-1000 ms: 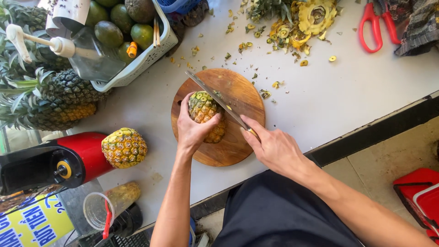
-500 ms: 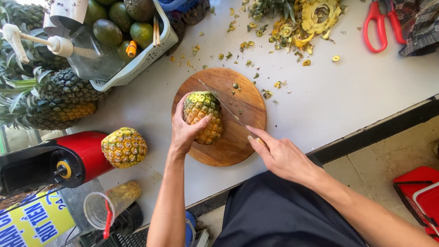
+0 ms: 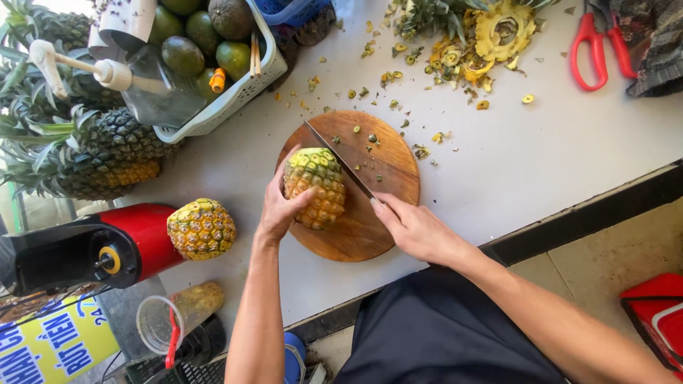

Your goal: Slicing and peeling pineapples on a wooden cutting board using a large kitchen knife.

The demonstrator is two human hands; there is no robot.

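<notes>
A crownless pineapple (image 3: pixel 316 183) lies on a round wooden cutting board (image 3: pixel 356 235) in the middle of the white counter. My left hand (image 3: pixel 279 206) grips the pineapple's left side. My right hand (image 3: pixel 416 227) holds a long knife (image 3: pixel 340 161) by the handle. Its blade runs up and left along the pineapple's right side, against the skin. Small peel bits lie on the board above the blade.
A second trimmed pineapple (image 3: pixel 201 227) rests by a red and black machine (image 3: pixel 92 249). Whole pineapples (image 3: pixel 92 153) and a white basket (image 3: pixel 267 75) of green fruit sit at the upper left. Peel scraps (image 3: pixel 469 43) and red scissors (image 3: pixel 597 50) lie at the top right.
The pineapple has been turned and set more upright on the board. The knife has shifted from across the fruit to along its right side. My right hand slid slightly down.
</notes>
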